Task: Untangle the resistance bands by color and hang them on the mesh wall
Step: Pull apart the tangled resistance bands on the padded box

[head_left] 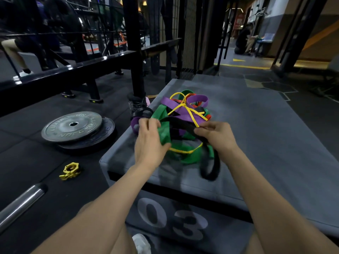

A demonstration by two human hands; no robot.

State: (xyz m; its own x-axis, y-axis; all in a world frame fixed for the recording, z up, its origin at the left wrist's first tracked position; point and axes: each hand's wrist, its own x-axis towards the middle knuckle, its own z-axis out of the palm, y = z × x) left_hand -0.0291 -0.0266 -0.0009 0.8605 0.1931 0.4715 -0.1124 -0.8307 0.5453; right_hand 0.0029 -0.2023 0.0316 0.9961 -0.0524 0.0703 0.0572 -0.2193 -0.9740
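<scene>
A tangle of resistance bands lies on the grey padded box (256, 136) in front of me. It holds a wide green band (163, 114), a purple band (200, 99), a thin yellow band (185, 107), a red band (209, 117) and a black band (179, 122). My left hand (150, 142) grips a fold of the green band at the tangle's left side. My right hand (216, 134) pinches the black band, whose loop (211, 167) hangs blurred below it. The mesh wall (189, 33) stands beyond the box's far end.
Stacked weight plates (73, 129) lie on the floor to the left, with a yellow barbell collar (70, 170) and a steel bar end (20, 204) nearer me. A black rack frame (132, 43) stands behind. A person crouches far right (244, 41). My shoe (141, 242) shows below.
</scene>
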